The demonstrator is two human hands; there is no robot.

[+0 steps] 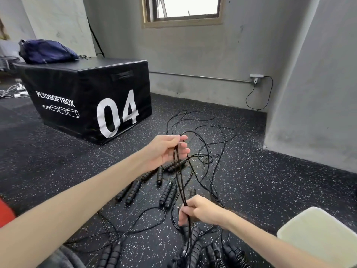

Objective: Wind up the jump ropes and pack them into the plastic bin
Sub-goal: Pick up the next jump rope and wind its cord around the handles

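Left hand [167, 149]: closed around the upper end of a folded black jump rope [180, 182], held up right of the plyo box [90, 97].
Right hand [201, 210]: pinched on the same rope's lower end, its handles [194, 236] hanging beneath.
Loose ropes [208, 144]: spread on the floor [251, 180] right of the box.
Plastic bin [318, 235]: seen at the far lower right of the box.
Blue bag [46, 52]: laid on the box.

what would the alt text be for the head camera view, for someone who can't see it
The left hand and right hand hold a folded black jump rope stretched between them, above more jump ropes scattered on the speckled floor.
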